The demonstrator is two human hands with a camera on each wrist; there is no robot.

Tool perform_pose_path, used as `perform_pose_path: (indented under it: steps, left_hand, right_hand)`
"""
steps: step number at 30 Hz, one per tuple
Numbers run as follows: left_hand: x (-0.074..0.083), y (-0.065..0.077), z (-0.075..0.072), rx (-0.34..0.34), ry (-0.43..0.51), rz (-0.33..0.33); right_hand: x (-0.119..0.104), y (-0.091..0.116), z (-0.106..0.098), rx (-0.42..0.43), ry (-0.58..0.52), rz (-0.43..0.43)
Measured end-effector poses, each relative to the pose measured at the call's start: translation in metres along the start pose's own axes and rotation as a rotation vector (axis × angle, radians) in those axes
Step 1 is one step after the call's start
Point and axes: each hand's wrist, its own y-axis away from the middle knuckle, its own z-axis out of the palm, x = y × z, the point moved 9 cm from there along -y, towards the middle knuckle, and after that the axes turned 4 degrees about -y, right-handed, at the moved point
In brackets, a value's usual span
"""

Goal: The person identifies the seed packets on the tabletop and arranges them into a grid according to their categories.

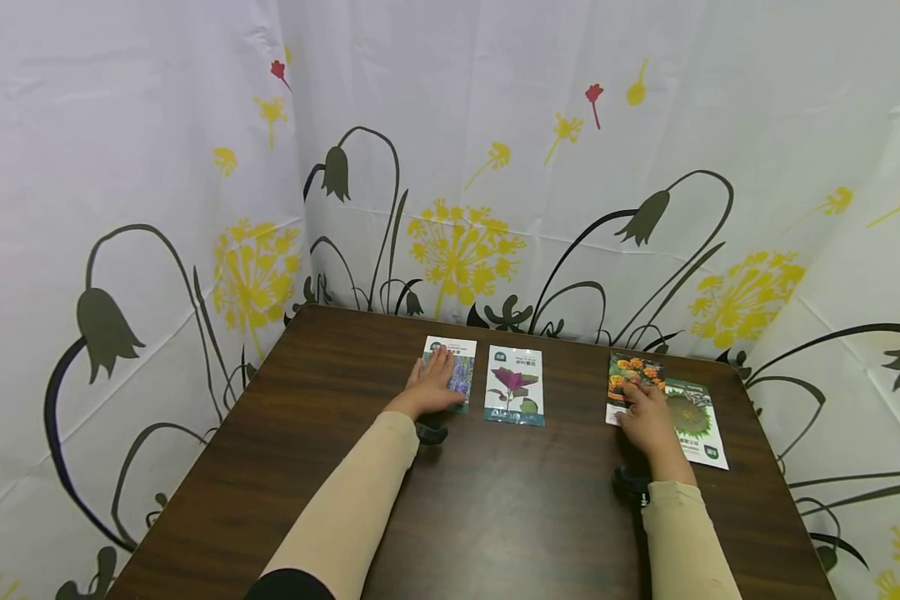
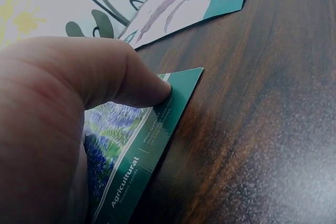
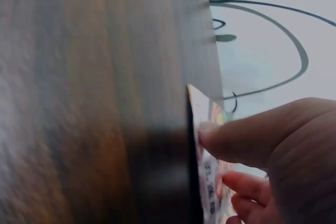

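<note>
My left hand (image 1: 429, 387) lies flat with spread fingers on a seed packet with purple-blue flowers (image 2: 107, 142). Its thumb presses near the packet's green lower band. Right beside it lies a packet with a purple-leaved plant (image 1: 513, 385), untouched. Over on the right, my right hand (image 1: 648, 419) rests on a packet with orange flowers (image 1: 633, 367), thumb and fingertips both on the printed face. A packet with a big green-rimmed flower head (image 1: 696, 421) lies just to its right, partly covered by that hand.
The brown wooden table (image 1: 517, 508) carries the packets along its far side. Behind its far edge hangs a white curtain (image 1: 450, 125) printed with flowers, which also runs along both sides. Dark wrist straps (image 1: 632, 483) sit at both wrists.
</note>
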Motion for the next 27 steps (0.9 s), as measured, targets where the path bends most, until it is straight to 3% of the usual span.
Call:
perform_pose_path:
  steps: [6,14,27]
  left_hand:
    - [0.001,-0.001,0.002,-0.008,-0.02,-0.01]
    - [0.0,-0.001,0.001,-0.003,-0.018,-0.028]
    - [0.009,0.007,-0.005,0.013,0.01,-0.012]
  right_hand:
    - [0.002,0.0,0.005,-0.076,0.079,0.041]
    - [-0.014,-0.001,0.006,-0.165,0.147,0.004]
    - [-0.02,0.015,0.017,-0.186,0.16,-0.005]
